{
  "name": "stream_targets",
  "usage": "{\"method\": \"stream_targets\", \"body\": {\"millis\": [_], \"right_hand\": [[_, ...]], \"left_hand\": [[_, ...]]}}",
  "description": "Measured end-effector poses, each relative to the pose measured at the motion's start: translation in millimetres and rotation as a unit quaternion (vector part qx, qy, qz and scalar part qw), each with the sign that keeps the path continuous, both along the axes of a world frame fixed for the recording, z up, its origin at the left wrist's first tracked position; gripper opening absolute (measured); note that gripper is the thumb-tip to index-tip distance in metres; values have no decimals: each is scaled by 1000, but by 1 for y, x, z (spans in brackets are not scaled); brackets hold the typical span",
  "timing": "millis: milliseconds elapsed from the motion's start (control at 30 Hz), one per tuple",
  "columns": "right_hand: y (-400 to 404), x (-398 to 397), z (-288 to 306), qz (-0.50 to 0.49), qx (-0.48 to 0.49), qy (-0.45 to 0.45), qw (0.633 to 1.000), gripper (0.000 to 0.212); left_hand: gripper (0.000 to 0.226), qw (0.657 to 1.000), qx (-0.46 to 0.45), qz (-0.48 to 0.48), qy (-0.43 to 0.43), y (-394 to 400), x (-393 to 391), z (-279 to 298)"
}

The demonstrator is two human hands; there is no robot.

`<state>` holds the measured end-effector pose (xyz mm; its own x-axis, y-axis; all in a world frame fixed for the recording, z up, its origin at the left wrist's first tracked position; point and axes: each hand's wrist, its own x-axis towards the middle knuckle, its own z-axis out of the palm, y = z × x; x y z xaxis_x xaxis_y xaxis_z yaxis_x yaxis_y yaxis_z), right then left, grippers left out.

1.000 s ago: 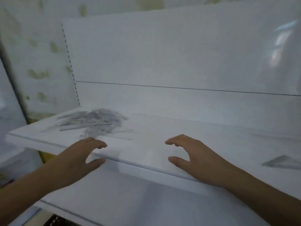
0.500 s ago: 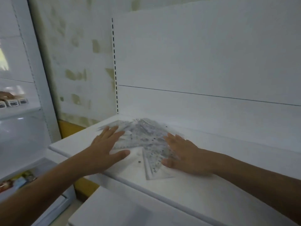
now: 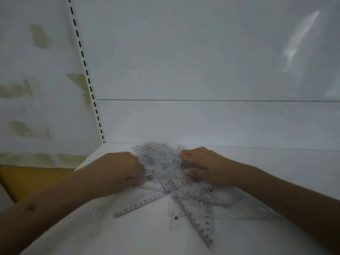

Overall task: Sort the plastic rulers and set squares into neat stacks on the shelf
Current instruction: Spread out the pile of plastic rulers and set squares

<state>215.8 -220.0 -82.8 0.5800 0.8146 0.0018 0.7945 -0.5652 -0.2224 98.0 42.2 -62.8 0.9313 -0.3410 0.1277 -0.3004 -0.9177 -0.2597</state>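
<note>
While both hands press in from either side, this is how I read things:

Pile: the clear plastic rulers and set squares [image 3: 161, 168] lie in a loose, crossed heap on the white shelf [image 3: 128, 234], near its back left corner, nothing stacked yet.

Left hand: my left hand [image 3: 117, 170] is curled, knuckles up, against the left edge of the heap; I think the fingers are pinching a piece, but they are tucked under and blurred, so I cannot tell.

Right hand: my right hand [image 3: 206, 166] lies flatter on the right side, fingers spread on top of the plastic, pressing rather than gripping.

Why so: holding from two sides keeps the slippery sheets from sliding while I gather them.

Strays: one long ruler [image 3: 139, 204] pokes out toward me on the left, and a set square [image 3: 246, 208] fans out on the right.

Next: separate straight pieces from triangles, I judge.
</note>
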Motion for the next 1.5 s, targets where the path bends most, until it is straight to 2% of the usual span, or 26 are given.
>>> {"method": "stream_targets", "body": {"millis": [67,167,333,433,567,633,700,833,967,1067,1133,1267,1333,1400,1500], "right_hand": [[2,-4,3,-26,59,15,998,59],[4,-13,4,-52,100,-14,994,40],[-3,-14,0,-84,-13,-162,983,40],[-6,-15,4,-80,-14,-197,977,44],[-8,-14,3,-87,66,-182,977,53],[-13,-9,-1,-90,83,-191,974,51],[-19,-1,-6,-119,87,-182,972,49],[-31,14,-14,-190,86,-144,967,50],[-38,16,-8,-224,123,-145,956,49],[-43,10,3,-215,130,-154,956,49],[-52,4,13,-209,143,-157,955,42],[-91,-23,32,-205,189,-182,943,13],[-117,-42,38,-243,211,-155,934,17],[-145,-60,41,-300,260,-76,915,19],[-198,-84,43,-366,385,91,842,17]], "left_hand": [[63,1000,-22,0,19,-1,14,8],[29,990,-136,-25,38,-6,28,3],[37,966,-226,-123,-38,-10,30,-30],[46,948,-281,-144,-40,-9,23,-32],[47,940,-293,-159,-76,-9,18,-28],[48,936,-298,-168,-82,-11,19,-28],[44,929,-325,-166,-63,-14,20,-31],[57,921,-368,-124,-18,-15,24,-40],[25,919,-377,-99,-54,-12,25,-33],[28,917,-384,-94,-56,-11,21,-28],[27,917,-384,-94,-46,-17,18,-24],[26,924,-366,-99,-41,-42,22,-13],[25,926,-362,-99,-31,-64,25,-5],[27,925,-368,-98,4,-94,28,3],[36,918,-376,-116,42,-153,29,13]]}}
